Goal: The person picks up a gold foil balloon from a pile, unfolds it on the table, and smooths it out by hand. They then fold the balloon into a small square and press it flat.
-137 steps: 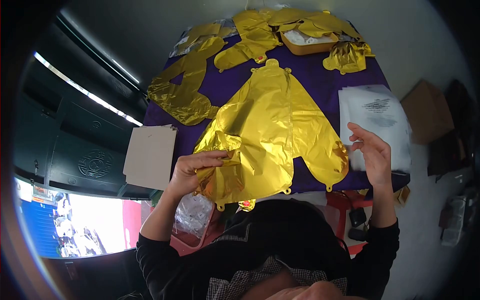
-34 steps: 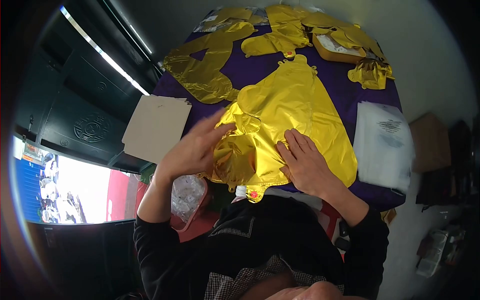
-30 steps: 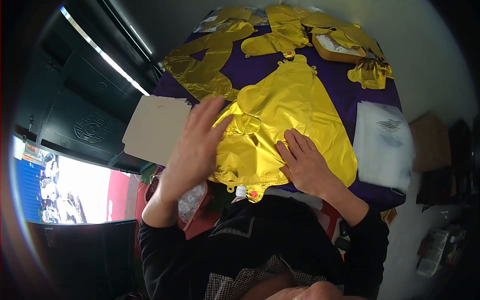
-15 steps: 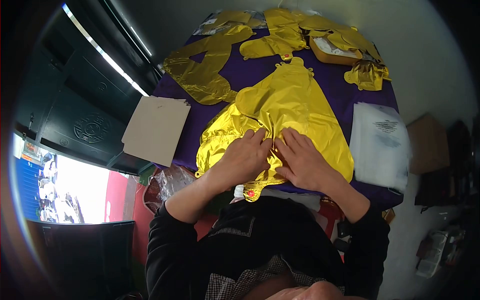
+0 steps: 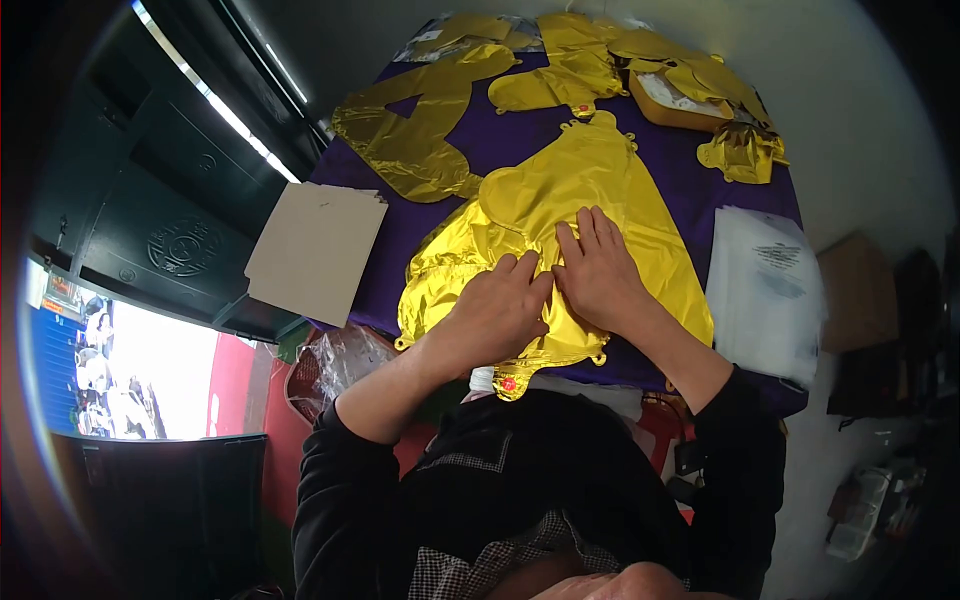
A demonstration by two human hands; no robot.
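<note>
A shiny gold foil balloon [image 5: 640, 245], flat and partly folded, lies in front of me on the purple-covered table. My left hand [image 5: 497, 308] rests on its lower left part, fingers spread and a little bent. Beside it, my right hand [image 5: 600, 275] lies palm down on the foil with its fingers stretched upward. Both hands press on the surface, and the foil under the palms is hidden. A small tab with a red dot [image 5: 508, 384] hangs over the table's near edge.
At left is a stack of beige cards [image 5: 318, 250]; at right, a pile of clear plastic bags [image 5: 768, 300]. More gold foil balloons [image 5: 420, 130] lie toward the back, near a yellow tray [image 5: 680, 116]. The purple cloth [image 5: 670, 165] covers the table.
My right hand has slid upward and slightly right across the foil. My left hand has barely moved. More of the balloon's lower edge shows beneath the right hand.
</note>
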